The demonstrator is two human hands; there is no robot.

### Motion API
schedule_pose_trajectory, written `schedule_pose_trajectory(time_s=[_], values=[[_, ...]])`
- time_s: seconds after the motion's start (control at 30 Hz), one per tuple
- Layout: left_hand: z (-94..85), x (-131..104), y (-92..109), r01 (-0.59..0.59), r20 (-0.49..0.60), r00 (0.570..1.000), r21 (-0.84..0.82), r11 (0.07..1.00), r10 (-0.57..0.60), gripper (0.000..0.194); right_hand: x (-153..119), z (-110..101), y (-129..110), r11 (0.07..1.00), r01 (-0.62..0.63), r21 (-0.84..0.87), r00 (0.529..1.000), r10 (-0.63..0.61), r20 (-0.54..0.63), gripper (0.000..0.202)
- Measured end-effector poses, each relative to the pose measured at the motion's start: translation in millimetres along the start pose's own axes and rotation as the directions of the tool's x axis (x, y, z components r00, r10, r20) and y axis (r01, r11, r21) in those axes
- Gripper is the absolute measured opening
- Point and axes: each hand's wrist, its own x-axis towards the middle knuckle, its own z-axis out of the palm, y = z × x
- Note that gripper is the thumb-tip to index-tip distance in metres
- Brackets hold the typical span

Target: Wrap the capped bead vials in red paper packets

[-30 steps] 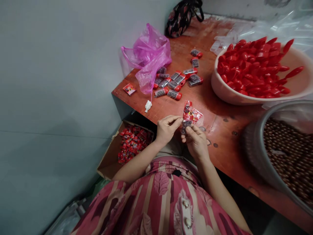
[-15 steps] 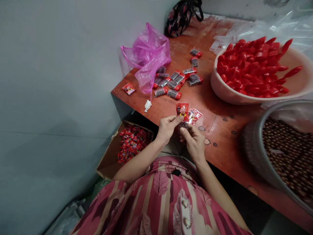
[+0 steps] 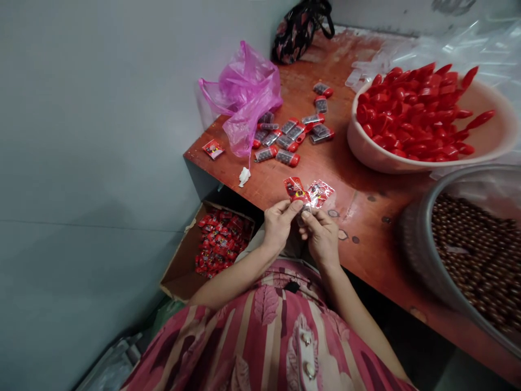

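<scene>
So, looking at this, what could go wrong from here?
The red printed packet in the left hand, held at the table's near edge, might slip and fall. A tug on the purple plastic bag could drag the ball-filled containers beside it. Red plastic pieces heaped above the pink bowl's rim could tumble out.

Red packet (image 3: 293, 188) partly behind the left hand (image 3: 277, 224)

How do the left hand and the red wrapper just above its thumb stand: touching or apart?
Touching. The head view shows the left hand's thumb lying over the lower part of the red wrapper, with no gap between.
</scene>
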Motion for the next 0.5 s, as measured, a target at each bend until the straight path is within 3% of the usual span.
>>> schedule_pose_trajectory(time_s=[0.1,0.23,0.37,0.5], values=[[-3.6,5,10,0.107,0.102,0.990,-0.095,0.990,-0.097,0.036,0,-2,1,0.999,0.006,-0.039,1.000,-0.005,0.020,0.024],[-3.1,11,17,0.211,0.139,0.972,-0.175,0.962,-0.188,0.042,-3,-4,3,0.952,0.138,-0.272,0.990,-0.138,0.019,0.026],[-0.6,12,5,0.145,0.105,0.986,-0.137,0.980,-0.131,0.040,-7,-4,8,0.894,0.231,-0.384,0.968,-0.249,0.003,0.029],[-2.6,1,-11,0.042,0.037,0.998,0.050,0.998,-0.044,0.040,-9,-2,11,0.964,0.127,-0.232,0.989,-0.140,-0.039,0.029]])
